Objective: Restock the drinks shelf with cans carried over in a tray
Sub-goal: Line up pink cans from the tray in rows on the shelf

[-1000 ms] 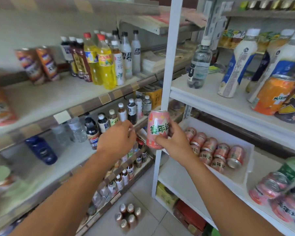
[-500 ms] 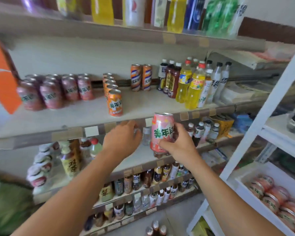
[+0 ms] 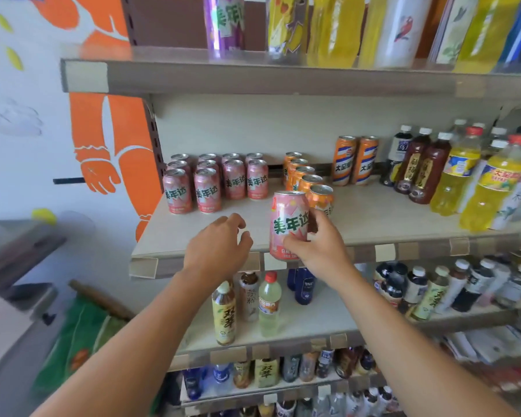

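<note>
My right hand (image 3: pixel 315 245) grips a pink can (image 3: pixel 288 219) with green lettering, held upright just above the front edge of the beige drinks shelf (image 3: pixel 373 219). My left hand (image 3: pixel 218 251) hovers left of the can with curled fingers, holding nothing. Several matching pink cans (image 3: pixel 206 189) stand in rows at the shelf's back left. A row of orange cans (image 3: pixel 303 176) runs back right behind the held can. The tray is out of view.
Two tall orange-and-blue cans (image 3: pixel 355 161) and several bottles (image 3: pixel 454 179) fill the shelf's right side. An upper shelf (image 3: pixel 253 78) hangs overhead. Lower shelves (image 3: pixel 283 332) hold more bottles. An orange-painted wall (image 3: pixel 109 139) borders the left.
My view has swung left from the white rack with the tray to the drinks shelf. Both hands have carried the pink can up to the shelf's front edge.
</note>
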